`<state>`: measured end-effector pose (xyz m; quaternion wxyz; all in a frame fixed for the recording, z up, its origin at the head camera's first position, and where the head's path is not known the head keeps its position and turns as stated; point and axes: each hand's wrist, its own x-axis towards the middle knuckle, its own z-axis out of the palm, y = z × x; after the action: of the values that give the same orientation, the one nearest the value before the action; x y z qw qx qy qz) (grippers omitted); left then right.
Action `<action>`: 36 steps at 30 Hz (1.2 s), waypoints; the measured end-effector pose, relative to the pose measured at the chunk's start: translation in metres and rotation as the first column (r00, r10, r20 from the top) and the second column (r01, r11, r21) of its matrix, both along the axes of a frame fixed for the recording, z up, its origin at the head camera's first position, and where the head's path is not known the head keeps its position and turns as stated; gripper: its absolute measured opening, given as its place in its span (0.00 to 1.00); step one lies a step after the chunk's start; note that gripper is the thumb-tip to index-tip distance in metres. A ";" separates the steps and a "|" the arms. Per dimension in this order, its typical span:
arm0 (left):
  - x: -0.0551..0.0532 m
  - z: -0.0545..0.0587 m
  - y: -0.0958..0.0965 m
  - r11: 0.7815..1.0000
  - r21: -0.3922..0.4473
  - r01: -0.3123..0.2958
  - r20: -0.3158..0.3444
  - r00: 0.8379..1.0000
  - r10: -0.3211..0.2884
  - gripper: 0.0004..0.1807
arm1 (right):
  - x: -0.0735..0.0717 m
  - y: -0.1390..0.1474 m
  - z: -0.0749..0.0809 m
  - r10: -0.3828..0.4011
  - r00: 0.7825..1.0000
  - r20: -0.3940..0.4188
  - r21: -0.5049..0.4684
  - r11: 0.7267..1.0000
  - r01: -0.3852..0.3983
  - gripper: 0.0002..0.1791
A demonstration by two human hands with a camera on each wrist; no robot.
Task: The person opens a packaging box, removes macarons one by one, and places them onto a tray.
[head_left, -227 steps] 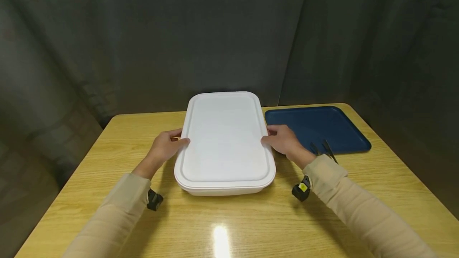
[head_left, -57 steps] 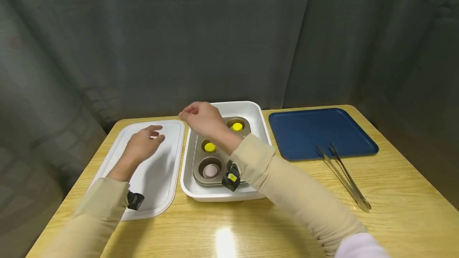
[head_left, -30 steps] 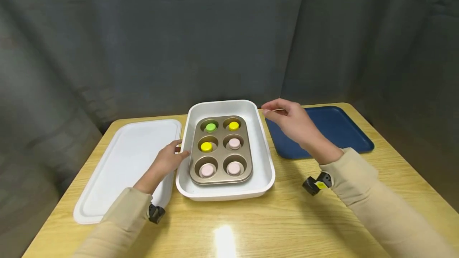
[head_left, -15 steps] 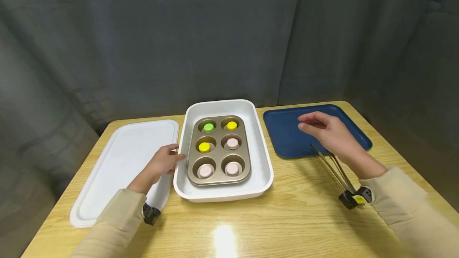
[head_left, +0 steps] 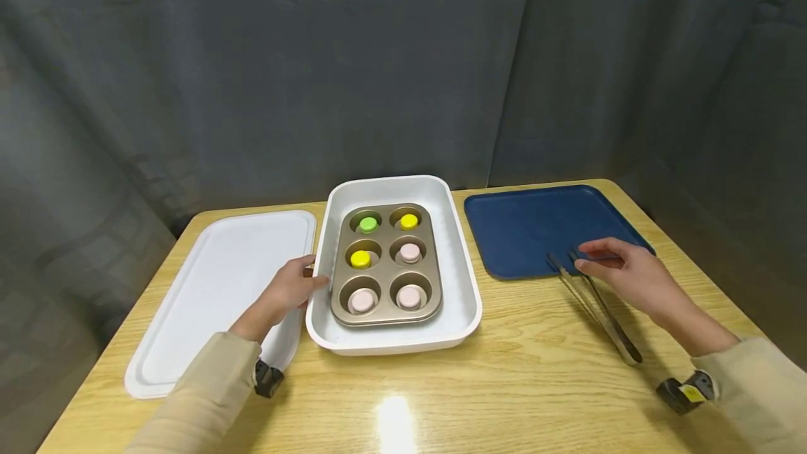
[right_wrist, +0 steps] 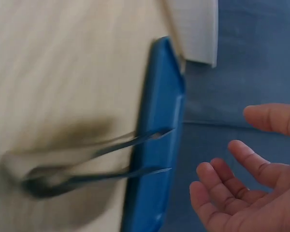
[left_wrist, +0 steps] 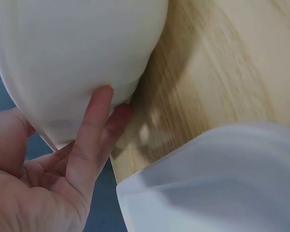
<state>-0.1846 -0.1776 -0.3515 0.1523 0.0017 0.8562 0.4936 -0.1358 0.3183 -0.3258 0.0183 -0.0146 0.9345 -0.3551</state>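
My left hand (head_left: 291,284) grips the left rim of a white rectangular tub (head_left: 463,300). In the left wrist view, the thumb is over the rim and fingers (left_wrist: 92,125) press the outer wall. Inside the tub lies a bronze muffin tin (head_left: 386,275). Its cups hold one green round piece (head_left: 368,224), two yellow ones (head_left: 361,259) and three pale pink ones (head_left: 410,252). My right hand (head_left: 630,279) hovers with nothing in it, fingers loosely bent, just right of the metal tongs (head_left: 595,310). The tongs lie spread, tips on the tray's near edge.
A dark blue tray (head_left: 536,230) lies at the back right. The white lid (head_left: 221,286) rests on the table left of the tub, under my left forearm. A grey curtain (head_left: 353,69) hangs behind the wooden table (head_left: 504,398).
The lid came off the tub and was laid to the left, uncovering the muffin tin. My left hand took the tub's rim. My right hand swung right and lowered towards the tongs.
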 end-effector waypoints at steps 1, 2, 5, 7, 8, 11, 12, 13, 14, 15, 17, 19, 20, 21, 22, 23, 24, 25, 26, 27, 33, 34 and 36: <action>0.001 -0.001 -0.001 1.000 -0.001 0.000 -0.002 1.000 0.000 0.29 | 0.002 0.003 -0.004 -0.002 1.000 0.010 0.012 1.000 0.002 0.31; 0.001 -0.001 -0.002 1.000 0.000 -0.002 -0.003 1.000 0.002 0.29 | 0.004 0.006 -0.007 -0.005 1.000 0.020 0.025 1.000 0.005 0.32; 0.003 -0.002 -0.004 1.000 0.000 0.002 -0.014 1.000 -0.002 0.28 | 0.008 0.014 -0.016 -0.017 0.999 0.049 0.065 0.998 0.014 0.34; 0.003 -0.002 -0.005 1.000 0.004 0.004 -0.022 1.000 -0.004 0.28 | 0.010 0.017 -0.021 -0.020 0.997 0.072 0.097 0.995 0.013 0.36; 0.003 -0.002 -0.005 1.000 0.007 0.004 -0.025 1.000 -0.004 0.28 | 0.011 0.019 -0.023 -0.020 0.996 0.086 0.111 0.994 0.010 0.37; 0.002 -0.002 -0.004 1.000 0.008 0.012 -0.035 0.999 -0.012 0.28 | 0.012 0.022 -0.029 -0.013 0.991 0.129 0.158 0.987 -0.007 0.41; 0.002 -0.002 -0.004 1.000 0.010 0.014 -0.038 0.999 -0.014 0.27 | 0.013 0.023 -0.031 -0.009 0.990 0.144 0.173 0.985 -0.017 0.42; 0.002 -0.003 -0.004 1.000 0.012 0.013 -0.038 0.999 -0.013 0.27 | 0.013 0.023 -0.033 -0.005 0.987 0.159 0.184 0.983 -0.024 0.44; 0.002 -0.003 -0.004 1.000 0.012 0.018 -0.042 0.999 -0.018 0.27 | 0.013 0.023 -0.034 -0.002 0.985 0.175 0.195 0.980 -0.032 0.45; 0.002 -0.003 -0.004 1.000 0.012 0.025 -0.046 0.999 -0.024 0.27 | 0.013 0.023 -0.036 0.001 0.982 0.188 0.204 0.978 -0.040 0.45; 0.001 -0.004 -0.004 0.999 0.021 0.026 -0.049 0.998 -0.025 0.27 | 0.013 0.022 -0.039 0.009 0.978 0.206 0.215 0.975 -0.054 0.47; 0.001 -0.004 -0.003 0.999 0.034 0.028 -0.050 0.998 -0.027 0.28 | 0.013 0.021 -0.042 0.008 0.977 0.214 0.222 0.973 -0.057 0.48; 0.001 -0.005 -0.003 0.999 0.041 0.030 -0.050 0.998 -0.028 0.28 | 0.013 0.021 -0.043 0.007 0.977 0.215 0.228 0.972 -0.057 0.49; 0.001 -0.005 -0.003 0.998 0.048 0.027 -0.048 0.999 -0.024 0.28 | 0.013 0.021 -0.045 0.006 0.978 0.211 0.236 0.970 -0.057 0.49; 0.001 -0.005 -0.003 0.998 0.054 0.023 -0.047 0.999 -0.021 0.28 | 0.013 0.020 -0.046 0.003 0.979 0.206 0.245 0.968 -0.054 0.50; 0.000 -0.005 -0.003 0.998 0.059 0.019 -0.045 0.999 -0.016 0.28 | 0.012 0.020 -0.047 -0.001 0.979 0.202 0.254 0.966 -0.051 0.50; 0.000 -0.005 -0.002 0.998 0.061 0.015 -0.043 0.999 -0.012 0.28 | 0.012 0.020 -0.047 -0.002 0.980 0.199 0.259 0.965 -0.050 0.49; 0.000 -0.006 -0.002 0.998 0.056 0.014 -0.045 0.999 -0.012 0.28 | 0.011 0.021 -0.048 -0.002 0.981 0.192 0.265 0.963 -0.050 0.48; 0.000 -0.006 -0.001 0.998 0.055 0.012 -0.044 0.999 -0.010 0.28 | 0.011 0.021 -0.049 0.001 0.983 0.186 0.264 0.963 -0.051 0.47; 0.000 -0.006 -0.001 0.999 0.053 0.010 -0.044 0.999 -0.007 0.27 | 0.011 0.022 -0.049 0.006 0.984 0.177 0.263 0.963 -0.053 0.45; 0.000 -0.005 0.000 0.998 0.055 0.005 -0.042 0.999 -0.003 0.28 | 0.013 0.027 -0.051 0.022 0.991 0.134 0.242 0.969 -0.054 0.40; 0.000 -0.004 -0.001 0.998 0.056 0.004 -0.042 0.999 -0.002 0.28 | 0.013 0.027 -0.051 0.015 0.991 0.134 0.238 0.970 -0.047 0.41; 0.000 -0.004 -0.001 0.998 0.055 0.001 -0.040 0.999 0.001 0.28 | 0.013 0.026 -0.051 0.002 0.990 0.139 0.236 0.971 -0.035 0.44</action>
<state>-0.1845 -0.1783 -0.3556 0.1352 0.0158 0.8451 0.5170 -0.1232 0.3447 -0.3763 0.0879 0.0034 0.9666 -0.2406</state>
